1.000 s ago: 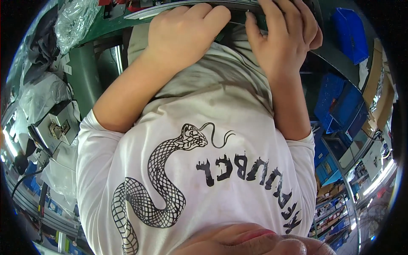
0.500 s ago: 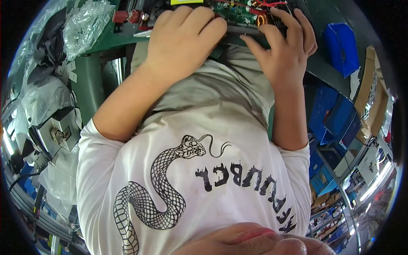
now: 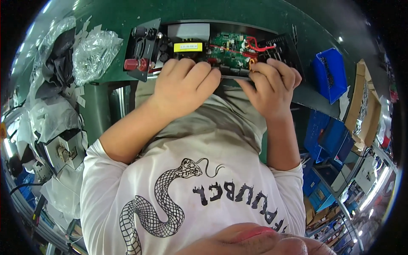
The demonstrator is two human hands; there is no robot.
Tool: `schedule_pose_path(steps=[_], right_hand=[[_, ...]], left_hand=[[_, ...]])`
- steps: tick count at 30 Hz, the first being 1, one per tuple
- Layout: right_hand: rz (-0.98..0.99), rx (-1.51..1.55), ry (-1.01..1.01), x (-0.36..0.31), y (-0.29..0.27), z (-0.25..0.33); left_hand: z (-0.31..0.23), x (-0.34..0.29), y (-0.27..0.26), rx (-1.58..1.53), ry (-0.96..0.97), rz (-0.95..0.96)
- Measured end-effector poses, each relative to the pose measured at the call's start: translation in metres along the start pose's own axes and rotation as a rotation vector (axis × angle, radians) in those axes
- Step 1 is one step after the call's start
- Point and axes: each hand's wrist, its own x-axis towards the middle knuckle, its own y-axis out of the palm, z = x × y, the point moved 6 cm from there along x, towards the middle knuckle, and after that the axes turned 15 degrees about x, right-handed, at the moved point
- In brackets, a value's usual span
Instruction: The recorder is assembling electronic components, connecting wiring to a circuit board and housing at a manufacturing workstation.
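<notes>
An open-topped black electronics case (image 3: 204,22) lies on the green workbench. Inside it are a green circuit board (image 3: 228,39), a yellow-wrapped transformer (image 3: 188,46), red wires (image 3: 255,46) and a copper coil (image 3: 253,63). The case's left end panel (image 3: 148,44) carries a red terminal (image 3: 135,64). My left hand (image 3: 185,87) is closed over the near wall, its fingertips hidden. To its right, my right hand (image 3: 272,87) also grips that wall, thumb on the near side and fingers bent over the case's right part.
A blue parts bin (image 3: 330,74) with small dark pieces stands at the bench's right. Beyond it are a cardboard box (image 3: 366,102) and more blue bins (image 3: 327,127). Clear plastic bags (image 3: 95,57) and a metal box (image 3: 66,151) are at the left.
The view has shifted so that more of the bench and the whole case show. My right hand's fingers are more curled and closer to the near wall; the left hand stays closed.
</notes>
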Motion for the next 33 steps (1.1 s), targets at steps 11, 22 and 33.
schedule_pose_path(steps=[11,22,33], right_hand=[[0.096,0.059,0.156,0.022,-0.011,0.008],[0.469,0.009,0.268,0.043,0.008,0.023],[0.548,-0.03,0.123,0.048,0.012,0.027]], left_hand=[[-0.005,0.023,-0.011,0.064,-0.046,0.115],[0.003,0.041,0.003,-0.117,-0.062,0.422],[0.001,0.034,0.013,-0.218,-0.058,0.541]])
